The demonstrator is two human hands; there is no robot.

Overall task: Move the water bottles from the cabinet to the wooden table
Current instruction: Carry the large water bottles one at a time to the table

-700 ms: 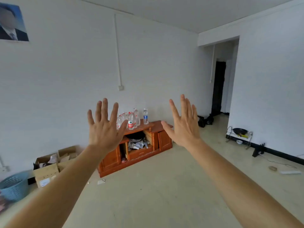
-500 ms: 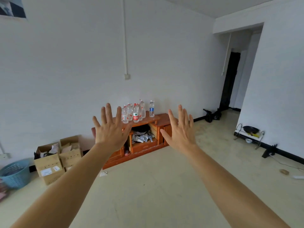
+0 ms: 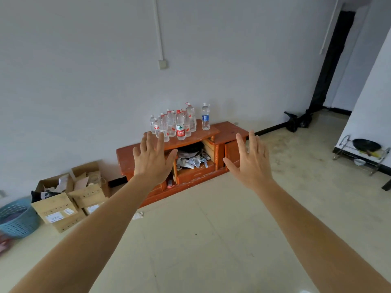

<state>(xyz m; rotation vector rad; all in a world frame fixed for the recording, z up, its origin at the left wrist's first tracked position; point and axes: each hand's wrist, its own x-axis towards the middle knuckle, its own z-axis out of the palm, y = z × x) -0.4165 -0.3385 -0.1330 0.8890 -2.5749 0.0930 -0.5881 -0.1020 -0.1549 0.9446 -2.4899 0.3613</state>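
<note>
The low red-brown wooden cabinet (image 3: 230, 129) has an open middle compartment holding crumpled papers and white clutter (image 3: 191, 159). Clear plastic water bottles (image 3: 180, 126) stand upright, clustered on its raised top, with one blue-labelled bottle (image 3: 205, 117) just beside them toward the right edge. Open brown cardboard boxes (image 3: 55, 206) on the floor hold paper scraps. The left hand (image 3: 151, 159) and right hand (image 3: 252, 163) hang in the air with fingers spread, holding nothing.

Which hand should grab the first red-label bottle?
Probably the left hand: it is raised in line with the red-label bottles on the cabinet. The right hand sits further right, before the lower cabinet end. Both are open, touching nothing.
</note>
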